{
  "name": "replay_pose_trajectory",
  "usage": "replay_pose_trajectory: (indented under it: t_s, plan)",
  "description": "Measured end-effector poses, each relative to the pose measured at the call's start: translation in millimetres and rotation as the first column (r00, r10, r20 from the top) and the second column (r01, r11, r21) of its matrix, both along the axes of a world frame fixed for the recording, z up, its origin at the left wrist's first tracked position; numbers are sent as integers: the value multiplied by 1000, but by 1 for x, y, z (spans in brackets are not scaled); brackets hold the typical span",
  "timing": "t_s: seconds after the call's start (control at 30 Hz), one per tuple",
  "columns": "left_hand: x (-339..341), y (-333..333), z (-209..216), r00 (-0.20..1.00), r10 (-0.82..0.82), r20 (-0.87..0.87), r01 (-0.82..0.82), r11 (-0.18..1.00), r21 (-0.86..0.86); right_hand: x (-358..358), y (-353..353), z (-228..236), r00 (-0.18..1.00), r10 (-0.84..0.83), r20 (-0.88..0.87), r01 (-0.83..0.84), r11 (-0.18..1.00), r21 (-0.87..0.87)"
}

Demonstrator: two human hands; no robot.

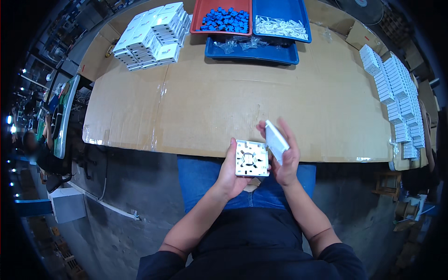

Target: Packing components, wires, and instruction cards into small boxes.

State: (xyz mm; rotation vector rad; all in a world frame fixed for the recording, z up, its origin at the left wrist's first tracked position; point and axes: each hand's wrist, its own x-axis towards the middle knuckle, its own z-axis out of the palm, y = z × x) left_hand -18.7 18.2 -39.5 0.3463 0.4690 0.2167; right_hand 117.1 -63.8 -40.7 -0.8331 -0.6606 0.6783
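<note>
My left hand [227, 171] grips a square white plastic base [252, 158] with cut-outs and a round opening in its middle. Beside it, my right hand [285, 161] holds a flat white cover plate [276, 141], tilted up on its edge between thumb and fingers. Base and cover are close together over my lap, just off the table's near edge; whether they touch I cannot tell. Part of the cover's far side is hidden by my fingers.
On the cardboard-covered table [219, 112] stand stacked white boxes [151, 37] at the back left. A red tray [198, 21] of blue pieces, a blue tray [305, 21] of white pieces and a lower blue tray [252, 57] with plastic bags stand behind. White stacks [396, 98] line the right.
</note>
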Motion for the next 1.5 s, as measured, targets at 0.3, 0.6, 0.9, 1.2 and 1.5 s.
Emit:
replay_pose_trajectory:
  t_s: [0.3, 0.6, 0.9, 1.2, 1.5]
  plan:
    - [20, 36, -28, 920, 371, 125, -355, 655, 667, 65, 11, 1, 820, -152, 552, 282, 946, -159]
    - [-46, 63, -30, 826, 510, -238, 422, -281, 862, 64, -40, -12, 245, 243, 939, 393, 860, -325]
    - [-9, 83, -33, 830, 503, -240, 464, -385, 798, 77, -12, -28, 291, 222, 931, 464, 818, -340]
    - [28, 115, -43, 820, 556, -132, 379, -356, 854, 114, 65, -17, 283, 279, 918, 542, 743, -392]
    - [22, 120, -42, 821, 561, -105, 358, -363, 860, 130, 207, 13, 168, 39, 985, 453, 885, -112]
